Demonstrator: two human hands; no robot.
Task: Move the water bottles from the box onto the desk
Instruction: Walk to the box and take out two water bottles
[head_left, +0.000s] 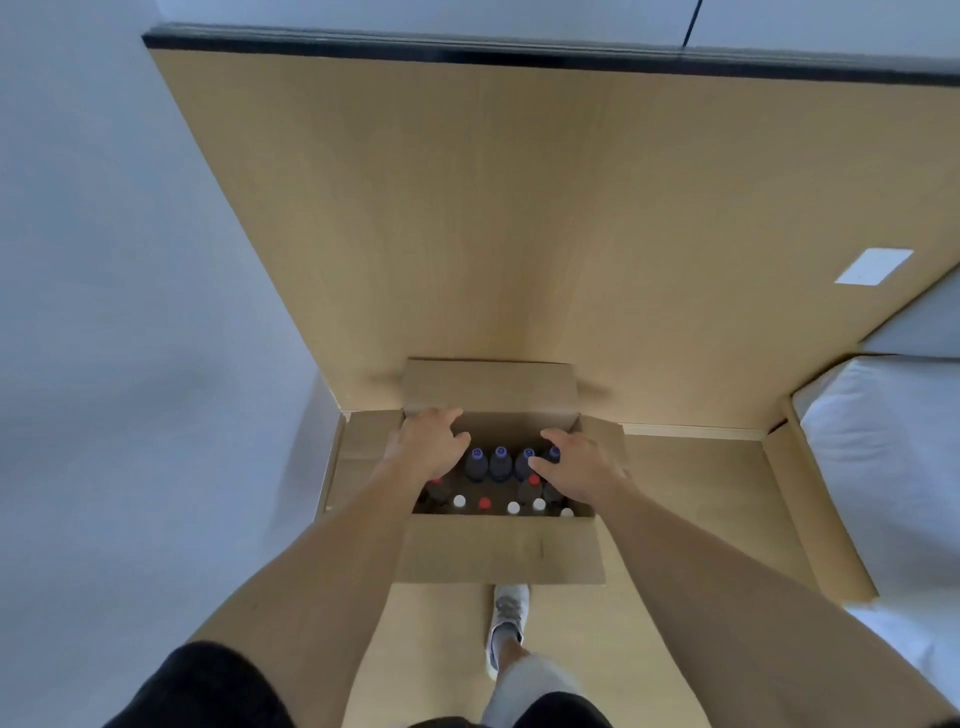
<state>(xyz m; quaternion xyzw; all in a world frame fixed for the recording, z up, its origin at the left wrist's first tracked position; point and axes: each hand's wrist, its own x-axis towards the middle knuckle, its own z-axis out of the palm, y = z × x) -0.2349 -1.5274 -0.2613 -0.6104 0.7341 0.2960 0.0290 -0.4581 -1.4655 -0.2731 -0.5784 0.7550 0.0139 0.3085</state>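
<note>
While both hands are lowered into the open brown cardboard box (498, 551) on the floor, nothing is gripped yet: left hand (428, 444) loosely spread, right hand (576, 467) relaxed over the dark blue-capped water bottles (501, 460) at the far edge. Necks should probably be grabbed firmly, then lifted straight up.

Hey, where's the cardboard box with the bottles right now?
In the head view the cardboard box sits open on the floor, low in the centre, against the wooden panel, with the left hand and right hand reaching in.

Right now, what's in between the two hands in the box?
In the head view, three blue-capped bottles stand in a row between the left hand and right hand, inside the cardboard box.
</note>
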